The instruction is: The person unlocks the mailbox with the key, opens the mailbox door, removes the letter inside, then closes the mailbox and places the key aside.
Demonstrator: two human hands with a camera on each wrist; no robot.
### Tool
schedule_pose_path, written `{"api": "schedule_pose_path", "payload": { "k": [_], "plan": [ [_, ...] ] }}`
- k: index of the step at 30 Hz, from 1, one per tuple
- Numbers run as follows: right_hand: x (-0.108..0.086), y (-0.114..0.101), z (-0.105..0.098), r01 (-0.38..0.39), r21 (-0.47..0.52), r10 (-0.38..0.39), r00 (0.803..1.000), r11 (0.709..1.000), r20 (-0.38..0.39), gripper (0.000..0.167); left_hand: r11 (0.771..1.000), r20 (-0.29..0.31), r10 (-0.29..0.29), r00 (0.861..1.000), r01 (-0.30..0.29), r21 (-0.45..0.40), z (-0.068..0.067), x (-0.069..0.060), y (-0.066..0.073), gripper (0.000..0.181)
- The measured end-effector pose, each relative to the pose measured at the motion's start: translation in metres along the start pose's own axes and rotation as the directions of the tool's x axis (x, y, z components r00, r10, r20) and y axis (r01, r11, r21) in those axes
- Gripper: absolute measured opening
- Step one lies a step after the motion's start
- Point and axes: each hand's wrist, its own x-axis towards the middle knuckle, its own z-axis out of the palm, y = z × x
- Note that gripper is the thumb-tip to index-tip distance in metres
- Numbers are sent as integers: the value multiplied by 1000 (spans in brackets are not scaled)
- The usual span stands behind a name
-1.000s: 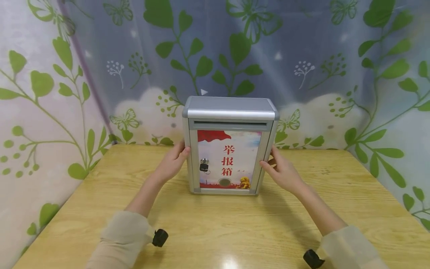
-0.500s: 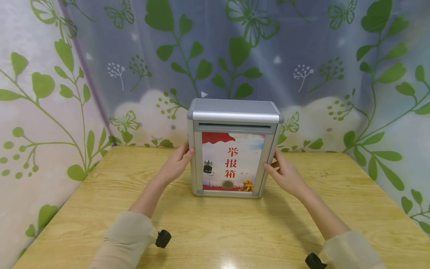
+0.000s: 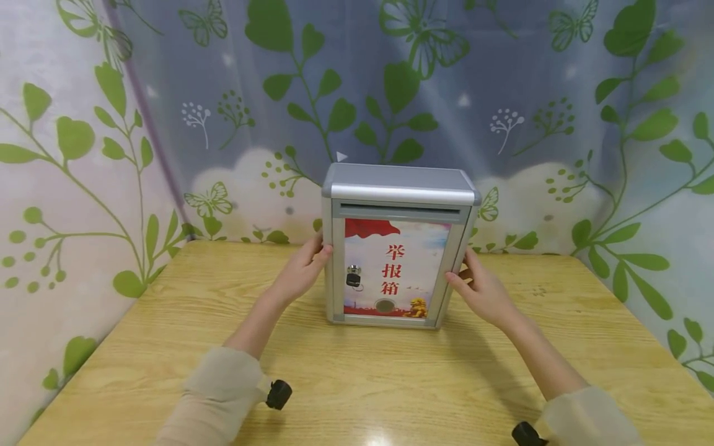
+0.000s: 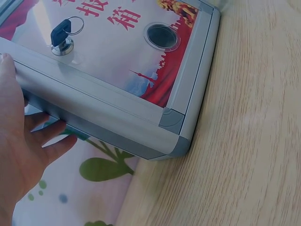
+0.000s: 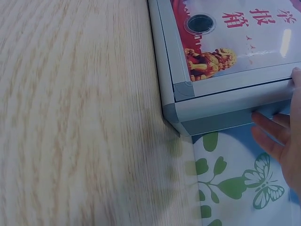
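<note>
A silver-grey metal report box [image 3: 418, 254] stands upright at the middle of the table in the head view, red characters down its front. A slot [image 3: 399, 209] runs below its lid, and a key [image 4: 60, 34] sits in the lock on its left side. My left hand [image 3: 298, 272] holds the box's left side, thumb at the front edge and fingers along the side. On the opposite side my right hand [image 3: 484, 294] holds it likewise. Both wrist views show thumbs near the front frame; some fingertips are hidden by the box.
The box stands on a wood-grain table [image 3: 357, 378]. Close behind it hangs a leaf-patterned curtain [image 3: 268, 111], which also runs along both sides. A black device [image 3: 278, 394] is strapped at the left wrist, another [image 3: 528, 434] at the right.
The box has shifted a little to the right across the table and turned slightly. Both hands have moved along with it, keeping their places on its sides.
</note>
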Motion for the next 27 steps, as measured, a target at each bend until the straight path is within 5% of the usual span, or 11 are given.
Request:
{"api": "schedule_pose_path", "payload": {
  "k": [17,22,27],
  "plan": [
    [-5,5,-5,-23,-29,23,999,999,-28,43,1000,25,-27,999,27,-6,6,6,3,70],
    [-5,4,-6,-28,-41,27,999,999,-21,52,999,25,33,999,-34,34,-6,9,9,65],
    [-7,3,-8,-41,-77,40,999,996,-9,62,990,-51,93,994,-86,112,-27,15,28,50]
  ]
}}
